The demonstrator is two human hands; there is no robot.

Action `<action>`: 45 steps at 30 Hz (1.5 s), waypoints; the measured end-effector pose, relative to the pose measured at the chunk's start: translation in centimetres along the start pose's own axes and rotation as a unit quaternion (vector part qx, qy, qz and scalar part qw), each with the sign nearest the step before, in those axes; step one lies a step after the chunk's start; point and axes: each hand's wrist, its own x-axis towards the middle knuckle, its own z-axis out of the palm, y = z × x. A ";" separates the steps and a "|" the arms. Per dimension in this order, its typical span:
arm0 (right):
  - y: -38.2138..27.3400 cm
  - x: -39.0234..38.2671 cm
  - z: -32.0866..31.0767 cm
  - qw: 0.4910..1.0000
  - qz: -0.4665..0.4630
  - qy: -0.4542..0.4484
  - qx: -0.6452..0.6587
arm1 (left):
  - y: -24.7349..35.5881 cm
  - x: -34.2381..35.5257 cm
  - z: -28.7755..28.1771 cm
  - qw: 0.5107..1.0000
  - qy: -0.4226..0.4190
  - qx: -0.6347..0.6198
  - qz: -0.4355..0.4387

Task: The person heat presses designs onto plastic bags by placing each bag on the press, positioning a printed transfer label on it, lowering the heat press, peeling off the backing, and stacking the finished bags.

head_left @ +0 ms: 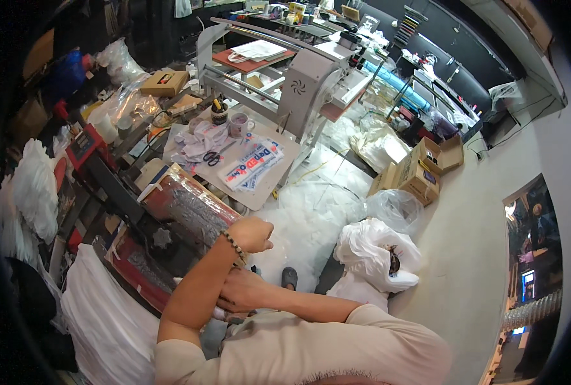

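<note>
My arms cross in front of my torso. My left hand [252, 235], with a beaded bracelet [234, 249] at the wrist, is closed with curled fingers; whatever it may hold is hidden. Below it, my right hand [239, 292] reaches under the left forearm. Its fingers are bent and partly covered, near a small pale thing [218, 313] I cannot make out. Left of both hands stands a heat press with a red platen [189, 199] under wrinkled clear film. A second red platen [141, 269] lies nearer me.
Ahead, a small table [259, 200] bears scissors [212, 158], a mug [240, 124], printed sheets [250, 167] and crumpled cloth [198, 141]. Behind it rises a large grey machine [304, 83]. White plastic bags [375, 253] and cardboard boxes [420, 173] sit at the right wall. White cloth [102, 308] hangs at left.
</note>
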 end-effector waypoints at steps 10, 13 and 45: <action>0.4 -0.1 0.5 1.000 0.004 -0.017 -0.001 | 0.0 0.0 0.2 1.000 -0.004 0.008 -0.012; 0.1 -0.1 0.1 0.999 0.023 -0.042 -0.001 | -0.2 0.2 0.4 1.000 -0.002 0.008 -0.009; 0.6 -0.3 1.3 1.000 0.011 -0.004 -0.022 | 0.2 -0.3 0.2 1.000 0.009 0.021 0.002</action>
